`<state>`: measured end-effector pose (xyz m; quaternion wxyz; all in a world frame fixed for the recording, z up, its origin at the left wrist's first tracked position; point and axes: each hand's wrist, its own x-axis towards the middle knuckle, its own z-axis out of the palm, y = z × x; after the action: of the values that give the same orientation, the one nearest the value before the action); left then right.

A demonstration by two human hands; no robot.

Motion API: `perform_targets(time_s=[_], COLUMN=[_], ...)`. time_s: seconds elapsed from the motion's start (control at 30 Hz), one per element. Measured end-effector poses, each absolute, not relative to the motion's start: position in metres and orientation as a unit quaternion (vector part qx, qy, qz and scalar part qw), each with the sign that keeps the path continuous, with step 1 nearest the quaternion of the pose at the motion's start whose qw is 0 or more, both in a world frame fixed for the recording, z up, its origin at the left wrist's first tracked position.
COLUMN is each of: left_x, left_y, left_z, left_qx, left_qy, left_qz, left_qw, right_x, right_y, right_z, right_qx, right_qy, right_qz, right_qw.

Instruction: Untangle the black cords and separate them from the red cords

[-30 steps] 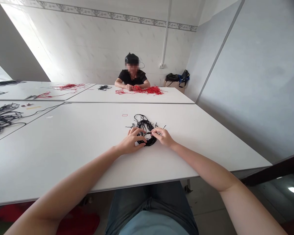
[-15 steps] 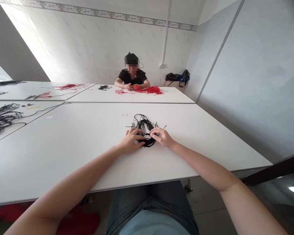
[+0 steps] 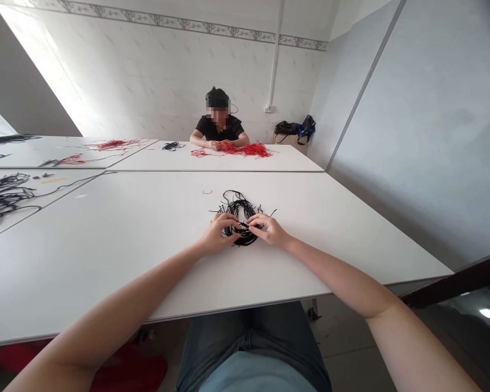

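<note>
Black cord bundle: coiled in a ring on the white worktop, between the person's two hands.
Left hand: at the ring's left side, fingers curved; whether they pinch anything cannot be told.
Right hand: thumb and fingers pinching a short black strand over the ring.
Across from them: a co-worker, forearms resting beside a red cord pile.
</note>
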<state>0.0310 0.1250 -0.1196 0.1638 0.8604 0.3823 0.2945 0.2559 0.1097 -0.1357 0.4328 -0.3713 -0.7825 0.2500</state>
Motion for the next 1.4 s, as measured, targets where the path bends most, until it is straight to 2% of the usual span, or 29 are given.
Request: perform_targets(time_s=[0.23,0.43,0.7,1.1,1.4], left_x=[0.0327,0.0348,0.0339,0.0309,0.0305], left_y=[0.1251,0.1211,0.1221,0.1234,0.1242], left_z=[-0.1217,-0.117,-0.1133,-0.1171,-0.1198], left_qx=[0.859,0.851,0.841,0.871,0.871], left_qy=[0.379,0.381,0.334,0.336,0.36], left_qz=[0.308,0.351,0.424,0.352,0.329], left_qw=[0.152,0.082,0.03,0.06,0.058], right_x=[0.2535,0.2496,0.2496,0.2489,0.2511], right_y=[0.1104,0.1097,0.1117,0.1094,0.1096], right_z=[-0.1372,-0.1389,-0.1392,-0.136,-0.133], right_qx=[-0.362,-0.362,-0.373,-0.408,-0.388], right_qy=[-0.808,-0.809,-0.765,-0.708,-0.724], right_qz=[0.225,0.213,0.284,0.357,0.347], right_qw=[0.408,0.412,0.441,0.452,0.452])
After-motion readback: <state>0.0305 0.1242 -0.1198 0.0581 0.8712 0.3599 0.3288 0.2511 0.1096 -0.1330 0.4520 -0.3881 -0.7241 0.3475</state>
